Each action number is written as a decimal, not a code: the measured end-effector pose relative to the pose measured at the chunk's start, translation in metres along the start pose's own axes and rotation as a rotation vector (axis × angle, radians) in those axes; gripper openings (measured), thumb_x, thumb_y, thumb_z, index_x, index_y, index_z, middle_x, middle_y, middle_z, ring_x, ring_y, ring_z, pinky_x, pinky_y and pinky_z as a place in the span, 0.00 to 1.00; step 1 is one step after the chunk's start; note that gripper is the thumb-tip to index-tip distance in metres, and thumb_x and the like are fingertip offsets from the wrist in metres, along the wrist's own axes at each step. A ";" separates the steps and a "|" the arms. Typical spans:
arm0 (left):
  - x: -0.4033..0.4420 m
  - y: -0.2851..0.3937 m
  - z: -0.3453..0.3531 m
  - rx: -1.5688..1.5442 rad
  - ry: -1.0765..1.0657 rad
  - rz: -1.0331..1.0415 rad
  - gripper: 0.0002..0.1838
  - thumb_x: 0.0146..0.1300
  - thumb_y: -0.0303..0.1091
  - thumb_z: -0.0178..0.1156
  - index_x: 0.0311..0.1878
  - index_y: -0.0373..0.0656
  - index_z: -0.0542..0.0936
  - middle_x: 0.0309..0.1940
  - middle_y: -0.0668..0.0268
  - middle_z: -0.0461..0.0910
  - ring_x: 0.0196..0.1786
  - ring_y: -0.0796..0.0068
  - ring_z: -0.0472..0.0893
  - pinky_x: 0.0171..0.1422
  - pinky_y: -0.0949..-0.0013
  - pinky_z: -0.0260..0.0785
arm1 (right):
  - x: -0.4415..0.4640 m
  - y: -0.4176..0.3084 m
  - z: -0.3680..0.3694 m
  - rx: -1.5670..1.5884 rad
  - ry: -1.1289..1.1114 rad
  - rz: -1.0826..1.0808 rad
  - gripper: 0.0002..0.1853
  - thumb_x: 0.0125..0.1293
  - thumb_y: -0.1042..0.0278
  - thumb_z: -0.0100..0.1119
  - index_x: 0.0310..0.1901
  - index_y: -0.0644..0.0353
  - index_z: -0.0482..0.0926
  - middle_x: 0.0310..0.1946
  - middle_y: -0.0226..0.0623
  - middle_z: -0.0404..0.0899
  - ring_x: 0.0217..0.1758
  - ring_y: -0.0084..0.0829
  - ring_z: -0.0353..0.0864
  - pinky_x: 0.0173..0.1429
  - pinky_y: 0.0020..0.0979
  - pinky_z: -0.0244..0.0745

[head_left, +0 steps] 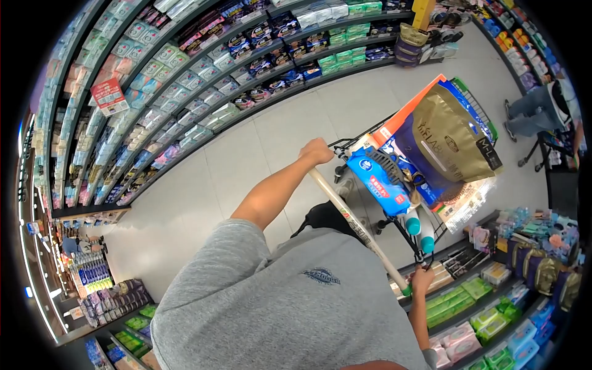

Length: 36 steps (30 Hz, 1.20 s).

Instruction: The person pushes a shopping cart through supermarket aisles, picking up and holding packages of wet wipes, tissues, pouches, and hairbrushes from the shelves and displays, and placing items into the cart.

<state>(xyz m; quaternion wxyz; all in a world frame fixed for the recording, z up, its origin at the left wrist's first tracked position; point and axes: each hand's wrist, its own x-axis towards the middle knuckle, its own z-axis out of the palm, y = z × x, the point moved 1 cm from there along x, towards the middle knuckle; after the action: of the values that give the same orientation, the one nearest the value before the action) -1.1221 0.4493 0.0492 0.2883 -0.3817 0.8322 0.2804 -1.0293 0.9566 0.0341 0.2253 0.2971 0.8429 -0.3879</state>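
A shopping cart's pale handle bar (354,227) crosses in front of the grey shirt. My left hand (316,152) is wrapped round its upper end. Near the bar's lower end, my right hand (422,279) is closed at the cart's side frame, by a dark loop; what its fingers hold is too small to make out. In the cart lie a blue pack (377,180), a large gold and purple bag (447,139) and an orange-edged package (410,110). Two bottles with teal caps (420,234) stand near my right hand.
Long shelves of packaged goods (246,61) curve along the left and top. More shelves (472,302) with green and pink packs run at the lower right. Another person (536,114) stands at the right beside a dark cart. Grey tiled floor (246,145) lies between the shelves.
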 end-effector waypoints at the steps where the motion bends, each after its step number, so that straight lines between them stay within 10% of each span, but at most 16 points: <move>1: 0.006 0.006 -0.005 0.002 0.000 0.006 0.21 0.52 0.40 0.59 0.47 0.37 0.82 0.50 0.52 0.81 0.54 0.54 0.80 0.56 0.58 0.73 | 0.004 -0.002 0.004 0.004 0.004 0.001 0.12 0.62 0.72 0.56 0.42 0.72 0.70 0.17 0.42 0.75 0.13 0.31 0.74 0.16 0.30 0.70; 36: 0.197 0.217 -0.087 0.249 0.085 0.327 0.17 0.54 0.38 0.58 0.44 0.40 0.84 0.46 0.55 0.83 0.51 0.58 0.82 0.54 0.59 0.75 | 0.135 -0.149 0.053 0.065 0.182 0.011 0.05 0.57 0.78 0.53 0.30 0.68 0.67 0.14 0.43 0.72 0.09 0.34 0.71 0.12 0.35 0.65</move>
<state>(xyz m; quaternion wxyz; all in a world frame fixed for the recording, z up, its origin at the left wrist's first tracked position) -1.4248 0.4159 0.0250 0.2486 -0.2145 0.9227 0.2019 -1.2192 0.8807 -0.0023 0.1403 0.3431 0.8452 -0.3851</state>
